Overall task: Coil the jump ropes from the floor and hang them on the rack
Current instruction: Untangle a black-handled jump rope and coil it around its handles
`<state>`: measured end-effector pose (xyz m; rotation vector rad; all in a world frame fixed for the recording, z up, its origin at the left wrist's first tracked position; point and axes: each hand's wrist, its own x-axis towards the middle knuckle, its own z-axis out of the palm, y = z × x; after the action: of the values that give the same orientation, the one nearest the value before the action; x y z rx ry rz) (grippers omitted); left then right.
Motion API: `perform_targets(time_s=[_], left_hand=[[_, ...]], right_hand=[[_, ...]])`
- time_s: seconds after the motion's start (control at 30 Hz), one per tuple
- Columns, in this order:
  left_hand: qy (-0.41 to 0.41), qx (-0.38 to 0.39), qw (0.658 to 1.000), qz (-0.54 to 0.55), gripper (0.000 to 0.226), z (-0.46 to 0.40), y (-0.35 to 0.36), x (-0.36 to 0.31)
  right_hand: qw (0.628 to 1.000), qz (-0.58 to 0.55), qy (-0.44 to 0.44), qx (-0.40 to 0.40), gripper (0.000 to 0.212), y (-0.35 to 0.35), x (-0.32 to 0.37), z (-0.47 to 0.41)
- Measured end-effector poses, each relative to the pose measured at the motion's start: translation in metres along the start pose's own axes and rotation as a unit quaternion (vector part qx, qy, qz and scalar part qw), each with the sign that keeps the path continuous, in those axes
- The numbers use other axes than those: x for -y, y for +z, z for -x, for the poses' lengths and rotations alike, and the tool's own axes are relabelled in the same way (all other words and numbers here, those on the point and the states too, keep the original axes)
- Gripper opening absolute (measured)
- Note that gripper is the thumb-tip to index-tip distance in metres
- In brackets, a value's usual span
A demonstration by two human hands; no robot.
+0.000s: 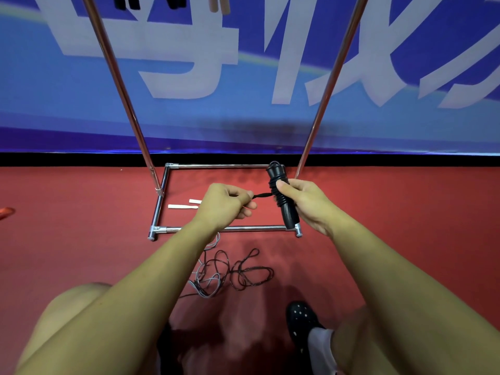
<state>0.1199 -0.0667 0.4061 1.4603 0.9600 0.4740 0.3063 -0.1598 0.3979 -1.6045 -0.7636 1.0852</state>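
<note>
Head view: the right hand grips a black cylindrical jump-rope handle wrapped in thin black cord, held upright above the chrome tubular rack base. The left hand pinches the taut cord beside it. Loose black and grey rope lies tangled on the red floor.

Two bare hands, left and right. One black plastic jump-rope handle in the right grip. Two white handles left of the left grip. One chrome tube rack. Two tangled cords below: black, grey. One black dotted shoe.
</note>
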Motion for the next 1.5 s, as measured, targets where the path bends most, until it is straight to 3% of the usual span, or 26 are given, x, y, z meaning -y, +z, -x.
perform_targets(time_s=[0.13,0.4,0.53,0.73,0.87,0.93,1.03,1.27,1.4,1.5], left_hand=[[0.035,0.042,0.998,0.009,0.023,0.007,0.005,-0.007],[0.014,0.078,0.990,0.115,0.022,0.010,0.004,-0.015],[-0.009,0.084,0.988,0.127,0.026,0.009,0.003,-0.015],[-0.004,0.073,0.983,0.167,0.027,0.006,0.000,-0.013],[0.012,0.076,0.982,0.173,0.027,0.006,0.003,-0.012],[0.026,0.072,0.983,0.165,0.023,0.006,0.005,-0.011],[0.056,0.104,0.984,0.135,0.023,0.007,0.005,-0.011],[0.162,0.135,0.977,-0.027,0.031,0.013,0.002,-0.017],[0.203,0.139,0.967,-0.070,0.031,0.015,-0.002,-0.018],[0.238,0.087,0.960,-0.116,0.026,0.013,-0.006,-0.018]], right_hand=[[1.000,-0.029,-0.003,-0.008,0.023,0.002,0.001,0.000],[0.995,-0.087,0.011,0.042,0.067,0.010,0.005,0.004],[0.996,-0.067,0.002,0.064,0.062,0.011,0.010,0.012],[0.997,-0.078,-0.013,-0.005,0.044,0.016,0.008,0.013],[0.982,-0.186,0.042,-0.008,0.018,0.020,0.013,0.013],[0.968,-0.241,0.064,-0.010,0.017,0.019,0.015,0.012],[0.983,-0.182,0.036,0.005,0.016,0.016,0.012,0.010],[0.990,-0.135,0.006,0.037,0.045,0.011,0.012,0.014],[0.989,-0.135,-0.017,0.051,0.039,0.015,0.010,0.016],[0.987,-0.149,-0.020,0.060,0.033,0.017,0.011,0.019]])
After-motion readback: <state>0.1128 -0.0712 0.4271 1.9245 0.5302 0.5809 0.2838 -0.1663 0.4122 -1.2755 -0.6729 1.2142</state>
